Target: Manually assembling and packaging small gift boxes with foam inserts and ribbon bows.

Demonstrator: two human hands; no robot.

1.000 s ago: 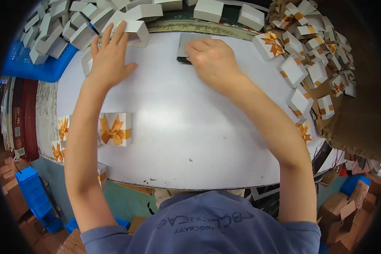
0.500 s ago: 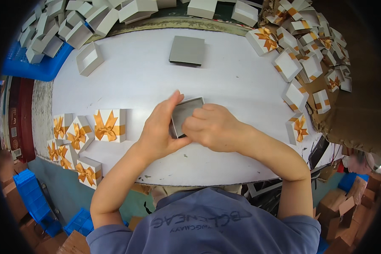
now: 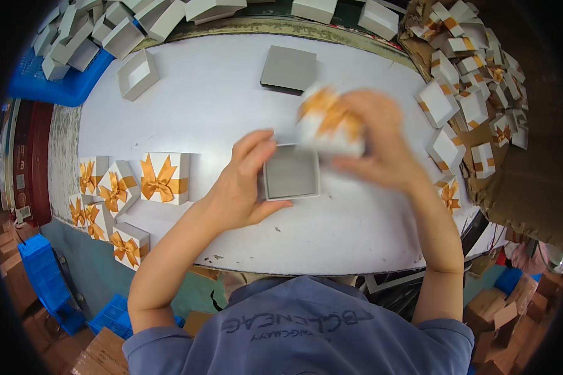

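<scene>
Head view: left hand [image 3: 244, 184] grips grey box base [image 3: 291, 172] at frame centre on white surface [image 3: 200, 100]; right hand [image 3: 375, 144] clutches blurred bow-topped lid [image 3: 330, 122] just above. Square lid to base, press evenly.

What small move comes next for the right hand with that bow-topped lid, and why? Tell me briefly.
Probably lower the white lid with the orange ribbon bow onto the open grey-lined square box. The right hand holds the lid just above and beside the box, while the left hand steadies the box on the white table.
</scene>
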